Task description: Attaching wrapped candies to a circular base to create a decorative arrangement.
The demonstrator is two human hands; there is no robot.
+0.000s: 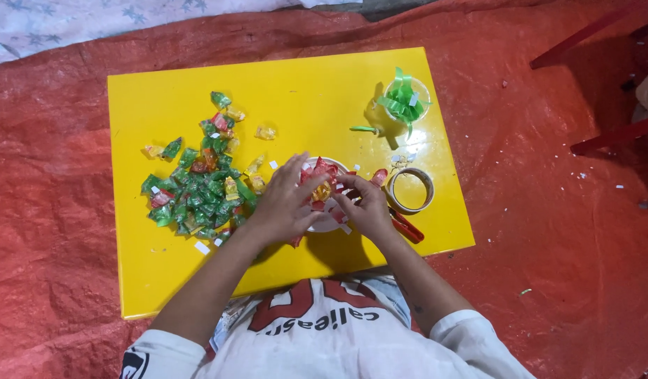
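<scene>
A low yellow table (282, 84) stands on a red sheet. My left hand (285, 200) and my right hand (366, 203) rest together over a white round piece (329, 223) near the table's front. Both press on a cluster of red and yellow wrapped candies (320, 179) stuck on it. The fingers of my left hand are spread over the cluster's left side. My right hand pinches it from the right. A heap of green, red and yellow wrapped candies (201, 186) lies to the left of my left hand.
A roll of tape (410, 189) lies just right of my right hand, with red-handled scissors (408, 226) below it. A clear cup with green ribbon loops (405, 100) stands at the table's far right. Small white paper scraps dot the table. Red furniture legs (584, 35) stand at the upper right.
</scene>
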